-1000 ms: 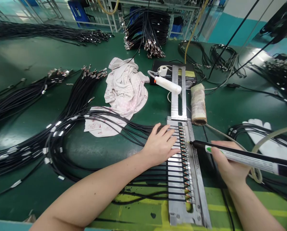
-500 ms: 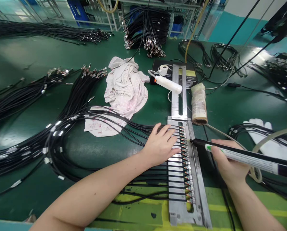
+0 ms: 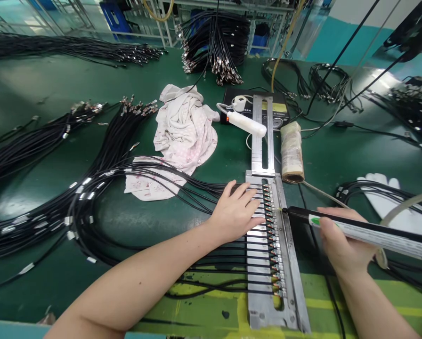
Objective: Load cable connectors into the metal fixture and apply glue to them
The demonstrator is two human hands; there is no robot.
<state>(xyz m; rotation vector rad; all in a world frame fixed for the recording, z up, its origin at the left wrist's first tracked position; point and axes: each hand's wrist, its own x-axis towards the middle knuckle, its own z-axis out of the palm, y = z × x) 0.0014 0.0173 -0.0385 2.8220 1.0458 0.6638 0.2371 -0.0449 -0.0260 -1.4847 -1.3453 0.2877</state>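
Note:
Fingers spread, my left hand lies flat over black cables laid side by side across a slotted metal fixture. The cable ends line up along the fixture's slot, with small coloured wires and metal connectors showing. In my right hand is a long black pen-shaped tool with a white label and a green mark. Its thin tip points left at the row of ends, close to my left fingertips. Whether the tip touches one, I cannot tell.
A crumpled cloth lies beyond the cables. Behind the fixture are a white stick-shaped device, a black box and a wrapped roll. White gloves lie at right under coiled cables. Cable bundles spread over the left.
My right hand has drawn the pen-shaped tool slightly to the right, its tip a little away from the fixture's slot. My left hand stays where it was.

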